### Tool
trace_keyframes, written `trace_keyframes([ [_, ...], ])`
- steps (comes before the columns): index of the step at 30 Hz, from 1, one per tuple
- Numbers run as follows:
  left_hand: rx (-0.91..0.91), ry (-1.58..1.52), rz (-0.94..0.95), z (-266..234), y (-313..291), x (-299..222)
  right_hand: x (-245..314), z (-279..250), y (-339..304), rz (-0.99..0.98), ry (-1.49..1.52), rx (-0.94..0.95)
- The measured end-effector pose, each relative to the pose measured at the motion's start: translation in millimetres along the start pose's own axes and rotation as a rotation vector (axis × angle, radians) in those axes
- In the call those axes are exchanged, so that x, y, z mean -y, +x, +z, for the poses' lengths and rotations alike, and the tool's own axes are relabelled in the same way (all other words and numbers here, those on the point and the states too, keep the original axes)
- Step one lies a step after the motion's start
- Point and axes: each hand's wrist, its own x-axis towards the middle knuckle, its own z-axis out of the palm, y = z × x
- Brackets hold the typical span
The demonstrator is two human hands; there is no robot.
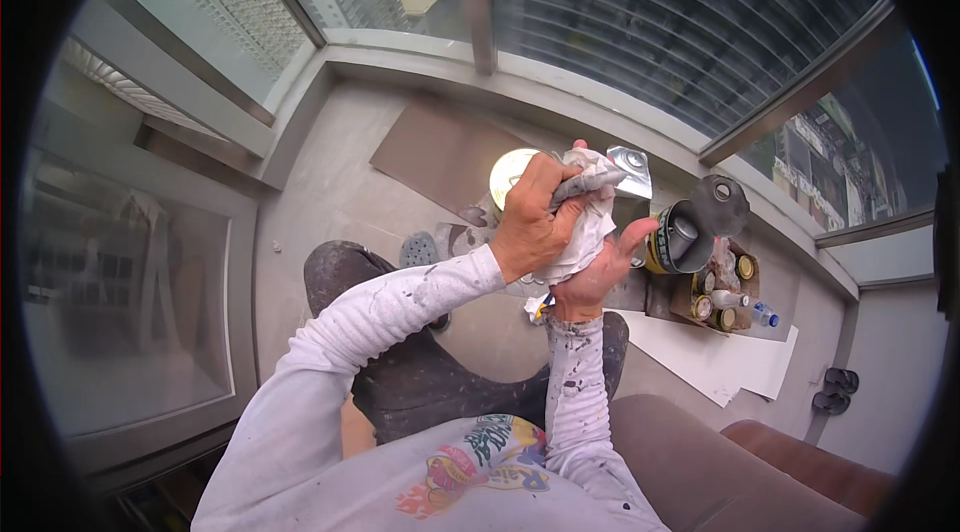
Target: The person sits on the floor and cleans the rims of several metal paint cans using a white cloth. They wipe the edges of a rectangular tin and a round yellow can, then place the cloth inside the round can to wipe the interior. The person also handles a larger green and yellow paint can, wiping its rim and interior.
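Note:
My left hand is closed around a crumpled white rag, with a grey-smeared bunch of it, or a grey thing I cannot make out, sticking out past the fingers. The rag lies against the palm of my right hand. That hand is turned palm up, its thumb stretched out to the right. Its other fingers run mostly hidden beneath the rag, and one fingertip shows beyond the top. Just right of the thumb is an open dark can with a grey inside. Both sleeves carry dark paint spots.
A round pale lid or can top and a brown board lie beyond my hands. A silver metal can stands by the window ledge. To the right are a cardboard box of jars, a plastic bottle, white sheets and dark slippers.

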Motion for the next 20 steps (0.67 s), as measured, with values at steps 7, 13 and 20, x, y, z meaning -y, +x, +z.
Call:
trace_keyframes([
  [7,0.012,0.073,-0.190,-9,26,18,-15,-8,-19,0.085,-0.154,0.008],
  [13,0.249,0.075,0.050,-5,0,7,7,-19,7,0.099,0.045,0.085],
  [20,0.301,-0.234,-0.536,-55,34,-13,52,-28,33,0.028,0.318,0.147],
])
